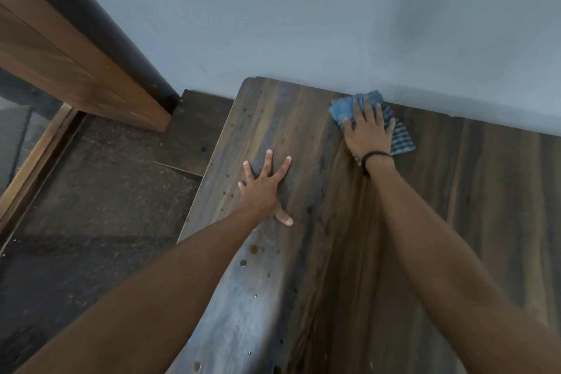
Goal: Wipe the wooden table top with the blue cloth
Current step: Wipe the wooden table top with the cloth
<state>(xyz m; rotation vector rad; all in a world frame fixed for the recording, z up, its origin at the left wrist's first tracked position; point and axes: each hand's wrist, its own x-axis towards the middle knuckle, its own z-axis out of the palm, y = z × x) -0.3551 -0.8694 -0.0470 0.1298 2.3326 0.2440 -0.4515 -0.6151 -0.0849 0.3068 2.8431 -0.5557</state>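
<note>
A pale blue-grey wall (303,9) fills the upper part of the view, and the far edge of the wooden worktop (455,222) runs right along its foot. The worktop is dark, streaky brown with a greyer, shinier strip down its left side and a rounded far left corner. Left of it lies a dark speckled floor (91,206), and beyond that a brown wooden frame (76,70) slants across the upper left corner, well apart from the worktop. Both bare forearms reach in from the bottom. The left hand (261,191) lies flat on the grey strip near the left edge, fingers spread wide and thumb out to the side, holding nothing. The right hand (367,133) lies flat on the blue cloth (343,109), fingers straight and pointing toward the wall, pressing it down rather than gripping it. The blue cloth sits at the far edge of the worktop, touching or just short of the wall; the hand covers its middle, so only its left corner and striped right side show. A thin dark band (376,156) circles the right wrist. Small drops (253,249) dot the grey strip near the left forearm.
</note>
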